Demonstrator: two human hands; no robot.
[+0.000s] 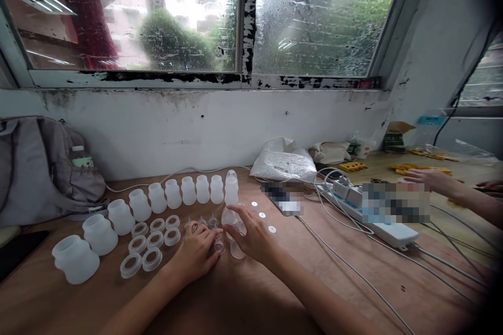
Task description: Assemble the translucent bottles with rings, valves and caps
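Left hand (197, 252): rests on the wooden table (243, 298), fingers curled narrow around a small clear valve (218, 244) at its 2 o'clock.

Right hand (251, 234): fingers closed over a translucent silicone piece (229, 215) (its exact form is hidden by the fingers), touching the left hand's fingertips.

Translucent bottles (157, 197): a curved row from 8 o'clock to 12 o'clock of the hands.

Collar rings (151, 241): clustered at 9 o'clock, just beside the left hand.

White discs (262, 215): three, at 1 o'clock of the right hand.

Power strip (377, 222): at 3 o'clock, well apart.

Another person's hand (426, 178): far at 2 o'clock.
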